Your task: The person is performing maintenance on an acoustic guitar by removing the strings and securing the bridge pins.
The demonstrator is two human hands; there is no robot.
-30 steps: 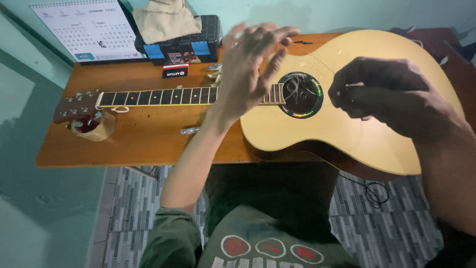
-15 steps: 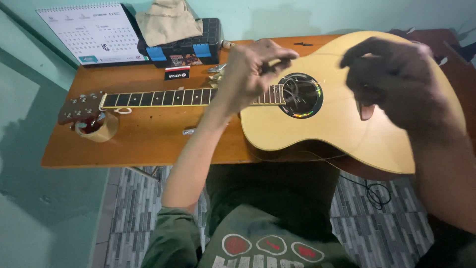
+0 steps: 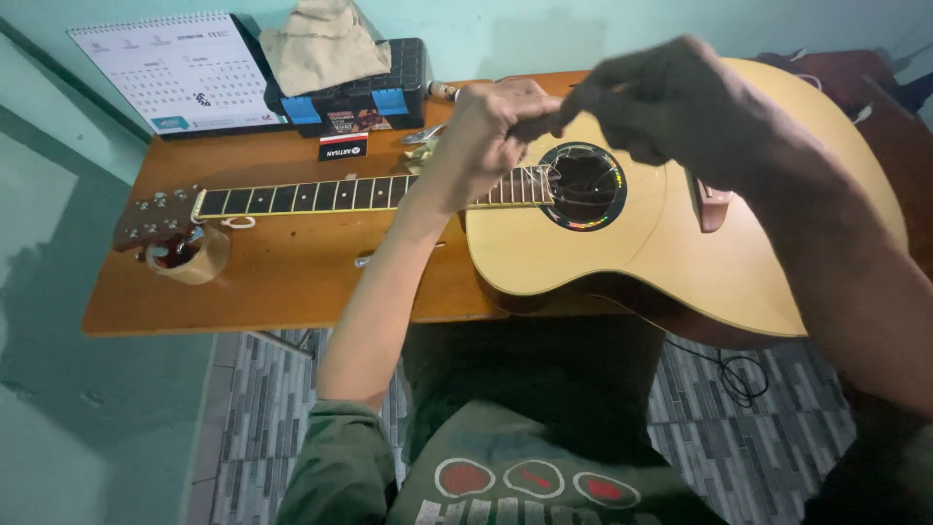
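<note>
While the acoustic guitar [image 3: 680, 243] lies face up across the wooden table [image 3: 282, 282], body toward the person's right and neck [image 3: 321, 194] running left, both hands have come together above the sound hole [image 3: 583, 185]. A second ago they were apart: the left hand [image 3: 491, 131] hovered open over the end of the fretboard, and the right hand [image 3: 671, 102] sat low over the lower bout. Now the right has lifted and crossed left, and the two meet fingertip to fingertip, pinched on something small and thin between them; blur hides what it is, possibly a string end. The guitar itself has not shifted.

Judgement: the work has passed from positioning to fine two-handed handling over the sound hole.

Headstock [image 3: 155, 214] rests on a roll of tape [image 3: 185, 255]. Behind the neck: a black and blue case [image 3: 360, 92] with a tan cloth [image 3: 326, 44] on it, and a desk calendar [image 3: 180, 73] against the wall.
</note>
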